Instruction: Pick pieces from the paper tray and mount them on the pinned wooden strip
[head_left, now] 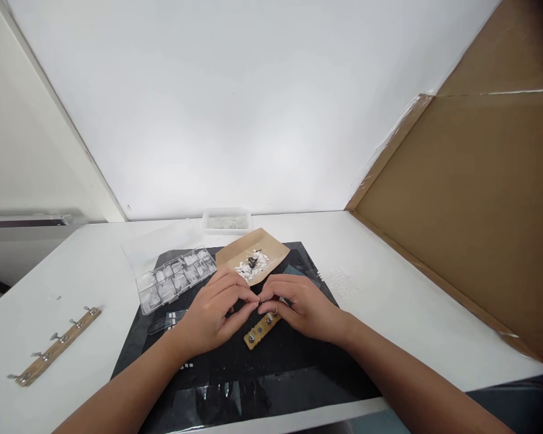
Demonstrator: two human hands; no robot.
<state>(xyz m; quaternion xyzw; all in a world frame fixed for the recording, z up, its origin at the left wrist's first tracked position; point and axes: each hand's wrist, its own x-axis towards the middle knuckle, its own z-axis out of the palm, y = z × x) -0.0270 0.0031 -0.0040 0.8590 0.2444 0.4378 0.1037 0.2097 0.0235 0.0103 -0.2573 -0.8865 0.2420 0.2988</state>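
My left hand (217, 307) and my right hand (301, 304) meet at the fingertips over the black mat (298, 374). Both are pinched together on something too small to make out. Just beneath my right hand lies a short wooden strip (259, 330) with metal fittings, its upper end partly covered by the fingers. Behind the fingertips sits a brown paper tray (276, 244), holding small white pieces (259, 265) and a dark clump (252, 261).
A clear compartment box (174, 280) with small bags stands left of the paper tray. A white tub (227, 222) is by the wall. At far left lies a wooden strip with wing-shaped metal pieces (58, 346). Cardboard (470, 223) stands at right.
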